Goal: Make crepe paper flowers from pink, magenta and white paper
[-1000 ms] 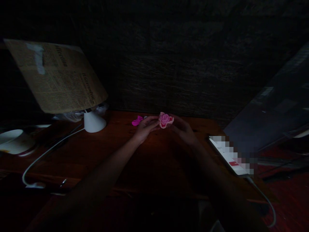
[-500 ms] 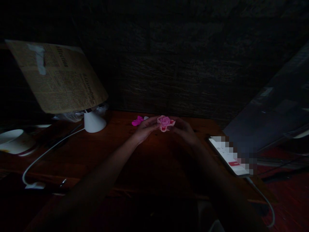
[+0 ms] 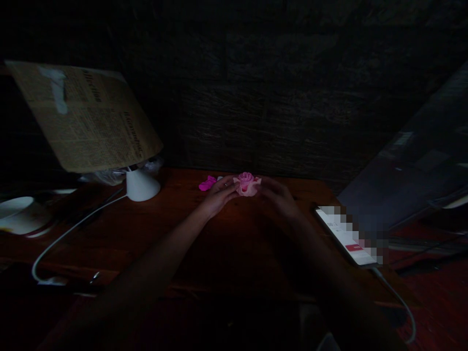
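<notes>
A pink rose with curled petals, perhaps of paper or clay, is held up over the far part of the wooden table. My left hand grips its left side, with a ring showing on one finger. Fingers of my right hand close on the petals at the right, though the dim light blurs them. Just beyond my left hand lies a bright magenta piece with a soft, crumpled look, and a small whitish bit is partly hidden beside it.
At the left stands a lamp with a newsprint shade and white base; its cord runs to the near edge. A paper cup sits farther left. A lit phone with a cable lies right. A dark wall rises behind.
The rose has tipped from facing me to more upright, showing its outer petals, and shifted slightly left. Both hands have stayed at it.
</notes>
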{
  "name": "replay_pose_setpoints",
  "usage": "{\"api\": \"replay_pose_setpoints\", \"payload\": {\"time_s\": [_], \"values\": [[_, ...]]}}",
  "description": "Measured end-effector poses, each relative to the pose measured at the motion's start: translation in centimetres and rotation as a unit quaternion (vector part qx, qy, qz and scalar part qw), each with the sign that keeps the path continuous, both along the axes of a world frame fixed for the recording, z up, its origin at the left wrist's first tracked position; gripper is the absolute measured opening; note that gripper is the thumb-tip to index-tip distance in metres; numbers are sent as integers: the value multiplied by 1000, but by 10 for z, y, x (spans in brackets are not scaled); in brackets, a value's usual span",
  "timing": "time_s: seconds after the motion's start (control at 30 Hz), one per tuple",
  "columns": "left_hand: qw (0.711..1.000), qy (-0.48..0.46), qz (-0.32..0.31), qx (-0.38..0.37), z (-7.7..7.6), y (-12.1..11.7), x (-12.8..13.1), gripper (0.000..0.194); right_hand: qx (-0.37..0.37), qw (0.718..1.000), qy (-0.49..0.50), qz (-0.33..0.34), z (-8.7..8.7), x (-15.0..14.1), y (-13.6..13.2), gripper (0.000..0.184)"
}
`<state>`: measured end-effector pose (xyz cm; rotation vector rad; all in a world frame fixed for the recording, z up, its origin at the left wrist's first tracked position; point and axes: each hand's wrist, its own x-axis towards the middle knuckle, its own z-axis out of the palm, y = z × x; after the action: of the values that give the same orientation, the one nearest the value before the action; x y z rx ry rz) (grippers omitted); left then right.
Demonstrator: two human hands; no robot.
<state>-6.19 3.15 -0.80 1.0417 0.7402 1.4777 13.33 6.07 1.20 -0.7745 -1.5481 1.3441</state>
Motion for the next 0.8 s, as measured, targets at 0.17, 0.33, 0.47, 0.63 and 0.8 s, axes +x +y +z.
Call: {"api": "replay_pose_setpoints", "payload": {"time_s": [0.17, 0.33, 0.47, 0.63, 0.8], "values": [[1000, 8, 4, -2, 0, 0, -1, 34, -24, 999, 16, -22, -2, 4, 5, 33], [999, 33, -1, 12, -1, 0, -3, 37, -17, 1000, 8, -15, -1, 3, 3, 31], [998, 56, -2, 35, -3, 1, -3, 39, 20, 999, -6, -33, -4, 3, 4, 32], [996, 58, 49, 47, -6, 5, -2, 35, 63, 997, -2, -48, -9, 3, 8, 31], [994, 67, 61, 60, -6, 7, -3, 33, 94, 995, 0, -31, -8, 2, 7, 37]]}}
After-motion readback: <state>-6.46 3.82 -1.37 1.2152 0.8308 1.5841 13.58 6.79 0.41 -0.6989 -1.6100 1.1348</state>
